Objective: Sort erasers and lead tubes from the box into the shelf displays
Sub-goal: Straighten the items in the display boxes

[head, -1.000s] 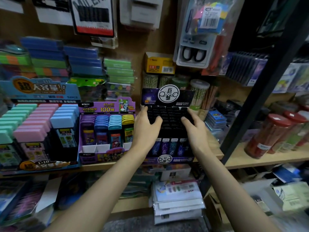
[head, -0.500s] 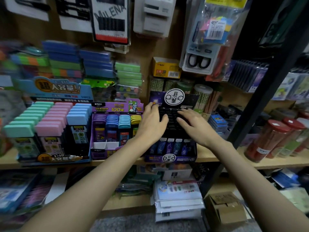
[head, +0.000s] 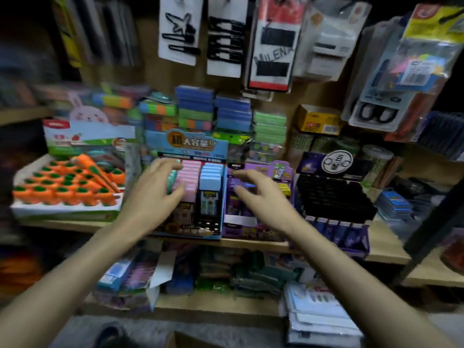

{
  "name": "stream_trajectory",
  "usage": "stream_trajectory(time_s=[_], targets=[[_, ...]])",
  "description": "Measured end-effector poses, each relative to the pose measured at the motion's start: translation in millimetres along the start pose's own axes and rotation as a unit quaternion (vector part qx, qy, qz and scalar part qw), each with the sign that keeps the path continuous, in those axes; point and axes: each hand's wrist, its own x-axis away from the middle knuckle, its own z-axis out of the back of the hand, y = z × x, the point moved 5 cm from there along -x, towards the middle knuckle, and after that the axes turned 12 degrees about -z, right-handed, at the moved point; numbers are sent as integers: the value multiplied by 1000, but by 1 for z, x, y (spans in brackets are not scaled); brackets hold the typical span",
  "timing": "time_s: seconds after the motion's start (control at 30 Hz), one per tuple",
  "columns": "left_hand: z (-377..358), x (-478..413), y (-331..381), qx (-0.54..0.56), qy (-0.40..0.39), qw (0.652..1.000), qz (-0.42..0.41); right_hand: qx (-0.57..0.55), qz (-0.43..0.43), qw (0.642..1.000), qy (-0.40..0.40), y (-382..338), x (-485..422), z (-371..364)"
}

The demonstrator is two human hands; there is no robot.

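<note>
So four display boxes sat on the shelf (head: 381,249): one carrot tray (head: 62,212), one blue eraser display (head: 187,146), one purple display (head: 251,232), one black lead-tube display (head: 336,162). The blue one had three columns of erasers (head: 211,175). Three hair-clip cards (head: 226,36) hung up top, plus one yellow box (head: 317,119) and two hands, left hand (head: 153,194) and right hand (head: 263,197).
</note>
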Motion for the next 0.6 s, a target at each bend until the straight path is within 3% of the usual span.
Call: stream_trajectory(time_s=[0.13, 0.27, 0.43, 0.6], targets=[[2, 10, -51, 60, 21, 995, 81, -148, -96, 984, -22, -13, -11, -53], [-17, 7, -81, 176, 20, 971, 163, -115, -118, 986, 34, -20, -26, -76], [-31, -3, -95, 313, 50, 929, 194, -82, -145, 984, 58, -18, -44, -83], [-39, -17, -100, 374, 67, 901, 208, -147, -182, 969, 85, -18, -54, -86]])
